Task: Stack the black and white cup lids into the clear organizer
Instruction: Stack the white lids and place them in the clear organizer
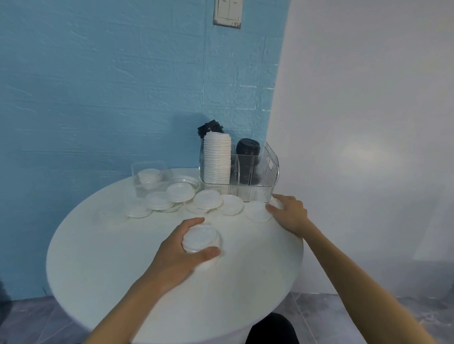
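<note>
Round white table (pixel 106 265), set against a blue textured wall (pixel 92 82) and a white wall (pixel 373 101); grey tiled floor (pixel 344 327). Clear ribbed plastic organizer (pixel 263 171) at the table's far edge, holding a tall white lid stack (pixel 217 157) and black lids (pixel 247 147). Loose white round lids (pixel 208 198) lie scattered before it. Left hand (pixel 180 252) grips a small stack of white lids (pixel 201 240) mid-table. Right hand (pixel 290 212), fingers spread, rests on a flat lid (pixel 256 213) near the right rim. Near half of the table bare.

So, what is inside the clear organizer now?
The clear organizer holds a tall stack of white lids on the left and a stack of black lids on the right. More black lids show behind the white stack, mostly hidden by it.
</note>
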`<state>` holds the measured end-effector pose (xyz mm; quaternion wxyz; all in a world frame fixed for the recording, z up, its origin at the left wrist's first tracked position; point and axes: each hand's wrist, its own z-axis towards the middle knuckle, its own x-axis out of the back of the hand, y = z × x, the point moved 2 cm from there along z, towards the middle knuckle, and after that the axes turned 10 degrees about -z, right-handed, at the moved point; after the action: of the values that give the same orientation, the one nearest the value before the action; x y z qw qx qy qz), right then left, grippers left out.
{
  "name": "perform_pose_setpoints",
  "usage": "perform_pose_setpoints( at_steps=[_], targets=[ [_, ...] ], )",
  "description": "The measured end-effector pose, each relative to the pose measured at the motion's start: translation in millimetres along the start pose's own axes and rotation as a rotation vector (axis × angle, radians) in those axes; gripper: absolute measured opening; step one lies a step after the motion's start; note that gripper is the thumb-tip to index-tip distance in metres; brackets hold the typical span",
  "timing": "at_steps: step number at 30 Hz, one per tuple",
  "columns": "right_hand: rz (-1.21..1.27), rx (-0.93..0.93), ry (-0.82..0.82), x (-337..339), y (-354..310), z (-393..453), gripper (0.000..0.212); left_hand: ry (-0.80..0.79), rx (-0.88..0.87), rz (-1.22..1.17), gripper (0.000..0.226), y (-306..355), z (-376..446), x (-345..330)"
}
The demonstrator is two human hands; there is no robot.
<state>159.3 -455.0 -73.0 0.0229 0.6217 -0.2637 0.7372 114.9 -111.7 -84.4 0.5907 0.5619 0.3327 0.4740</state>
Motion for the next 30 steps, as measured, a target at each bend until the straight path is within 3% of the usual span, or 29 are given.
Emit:
perform_pose_setpoints(
  at_steps=[3,9,12,16,25,30],
  targets=[
    [0.097,-0.014,-0.025,0.6,2.2,-7.3,0.059,0.004,0.001,0.003,0.081,1.3,-0.5,-1.0],
    [0.543,-0.041,0.054,24.6,-1.1,-31.8,0.066,0.004,0.003,0.027,0.083,2.6,-0.8,-0.9],
    [0.545,-0.037,0.045,40.9,-17.2,-54.3,0.07,0.007,0.006,0.047,0.086,2.6,-0.7,-1.4],
    [0.558,0.147,0.081,48.9,-61.8,-88.8,0.069,0.017,0.0,0.084,0.088,1.8,-0.7,-3.0],
    [0.892,0.354,-0.029,13.1,-166.1,-131.4,0.052,0.052,0.016,0.05,0.114,6.6,-3.0,1.7],
    [0.76,0.413,-0.085,-25.0,-163.7,-132.4,0.055,0.094,0.013,-0.046,0.101,1.9,-3.1,1.9]
  ],
)
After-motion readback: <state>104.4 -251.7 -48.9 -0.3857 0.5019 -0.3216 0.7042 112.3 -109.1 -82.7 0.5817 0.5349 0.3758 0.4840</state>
